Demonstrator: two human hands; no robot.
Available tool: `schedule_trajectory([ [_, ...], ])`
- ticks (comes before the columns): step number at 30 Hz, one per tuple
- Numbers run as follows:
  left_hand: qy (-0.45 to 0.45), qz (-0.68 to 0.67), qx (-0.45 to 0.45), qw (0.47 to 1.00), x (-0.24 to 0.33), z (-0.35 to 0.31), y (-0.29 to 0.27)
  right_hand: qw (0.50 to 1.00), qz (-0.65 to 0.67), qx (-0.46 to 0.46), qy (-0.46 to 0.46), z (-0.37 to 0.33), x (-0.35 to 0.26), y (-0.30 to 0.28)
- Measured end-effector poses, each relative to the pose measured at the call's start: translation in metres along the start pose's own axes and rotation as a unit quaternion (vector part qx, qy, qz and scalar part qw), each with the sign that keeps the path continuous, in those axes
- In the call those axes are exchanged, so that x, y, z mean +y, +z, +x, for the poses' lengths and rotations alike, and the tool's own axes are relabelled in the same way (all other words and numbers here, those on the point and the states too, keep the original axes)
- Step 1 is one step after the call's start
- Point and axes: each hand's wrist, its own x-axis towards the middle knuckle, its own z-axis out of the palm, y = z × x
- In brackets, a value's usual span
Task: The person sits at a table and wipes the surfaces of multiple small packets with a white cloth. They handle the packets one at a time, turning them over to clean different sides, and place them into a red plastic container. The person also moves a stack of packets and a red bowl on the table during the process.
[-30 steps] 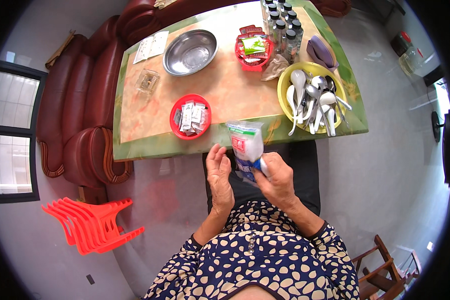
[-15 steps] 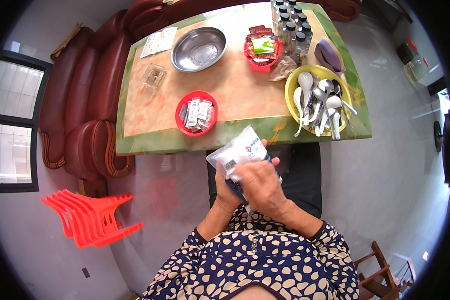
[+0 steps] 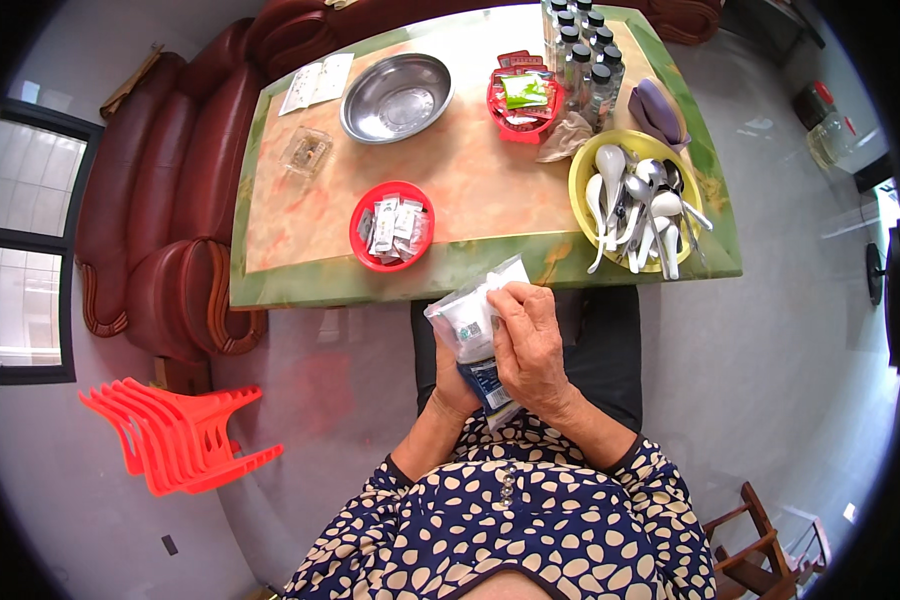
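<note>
Just off the table's near edge, a white and dark blue plastic packet [image 3: 470, 335] is held tilted over my lap. My left hand [image 3: 454, 385] grips it from below and from the left; most of its fingers are hidden behind the packet. Closed over the packet's upper right side is my right hand [image 3: 533, 350], its thumb and fingertips pinching the plastic near the top. Whether the packet's top is torn cannot be made out. Nearest on the table is a round red basket [image 3: 358, 250] of small wrapped sachets.
On the green-bordered table [image 3: 310, 290] stand a yellow basin [image 3: 577, 190] of spoons, a steel bowl [image 3: 395, 95], a glass ashtray [image 3: 307, 152], a second red basket [image 3: 523, 130] of packets and several black-capped bottles [image 3: 600, 90]. Stacked red plastic stools [image 3: 185, 435] lie at the left.
My right hand has moved up from the packet's middle to its upper right edge. The packet has turned slightly more upright, showing more of its dark blue lower part.
</note>
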Motion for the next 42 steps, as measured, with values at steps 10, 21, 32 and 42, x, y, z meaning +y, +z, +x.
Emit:
schedule_trajectory([
  [10, -0.021, -0.027, -0.07, 0.997, 0.004, 0.001, 0.021, 0.997, 0.002, -0.064, -0.043, -0.004, 0.018, -0.009],
  [21, -0.095, -0.023, -0.013, 0.995, 0.006, -0.01, 0.0, 0.995, 0.079, -0.043, 0.043, 0.003, 0.025, -0.03],
  [32, -0.157, -0.066, -0.048, 0.984, 0.006, -0.007, -0.002, 0.992, 0.038, -0.017, 0.118, 0.01, 0.046, -0.039],
  [42, -0.222, 0.014, -0.028, 0.975, 0.004, -0.017, -0.012, 0.972, -0.03, -0.212, -0.093, 0.018, 0.04, -0.025],
])
